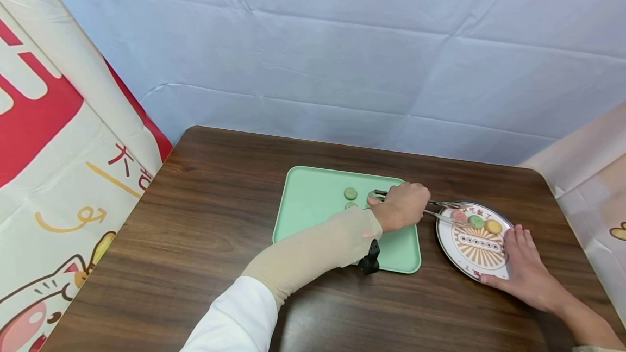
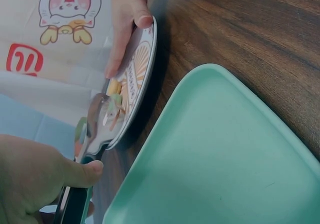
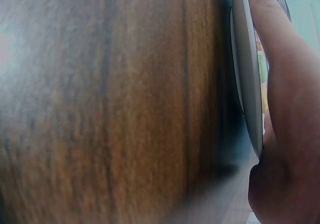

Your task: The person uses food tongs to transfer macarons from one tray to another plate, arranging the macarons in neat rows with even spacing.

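The left hand (image 1: 405,206) is gripping metal tongs (image 2: 94,144) over the right edge of the tray (image 1: 313,194), their long axis running near-parallel to the far edge of the worktop (image 1: 230,189), tips pointing right, at a pink macaron (image 1: 458,215) on the plate (image 1: 476,259). The right hand (image 1: 525,265), fingers extended, is resting on its rim. The right wrist view alone is showing its underside.

The right hand (image 3: 294,92) touches the plate (image 3: 250,77) on the wooden table (image 3: 115,109).

Brown table (image 1: 195,221) (corners rounded) beneath a green tray (image 1: 308,205) and a patterned plate (image 1: 481,257).
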Demonstrator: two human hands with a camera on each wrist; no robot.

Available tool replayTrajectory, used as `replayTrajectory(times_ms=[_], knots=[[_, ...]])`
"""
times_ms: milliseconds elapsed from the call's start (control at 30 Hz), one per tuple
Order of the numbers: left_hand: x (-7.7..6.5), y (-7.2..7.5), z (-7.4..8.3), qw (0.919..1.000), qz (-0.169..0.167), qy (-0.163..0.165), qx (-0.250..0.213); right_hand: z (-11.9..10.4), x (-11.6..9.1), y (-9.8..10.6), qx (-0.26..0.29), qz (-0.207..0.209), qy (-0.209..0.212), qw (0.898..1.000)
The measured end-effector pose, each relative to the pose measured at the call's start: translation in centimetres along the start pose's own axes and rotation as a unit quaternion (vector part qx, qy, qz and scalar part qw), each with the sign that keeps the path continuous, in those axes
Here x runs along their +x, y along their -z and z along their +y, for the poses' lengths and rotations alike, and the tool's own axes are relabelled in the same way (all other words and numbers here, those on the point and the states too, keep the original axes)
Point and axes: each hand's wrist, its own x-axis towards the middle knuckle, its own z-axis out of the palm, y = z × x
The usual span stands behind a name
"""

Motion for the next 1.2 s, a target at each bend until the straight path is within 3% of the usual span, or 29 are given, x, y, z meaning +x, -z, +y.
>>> replayTrajectory(times_ms=[400,1200], knots=[[-0.15,0.01,-0.2,0.9998,-0.017,0.005,0.013,-0.19,-0.07,0.08,0.0,-0.002,-0.006,1.0],[0.08,0.45,-0.53,0.9995,-0.011,0.006,-0.028,-0.18,0.33,0.11,-0.006,-0.001,-0.005,1.0]])
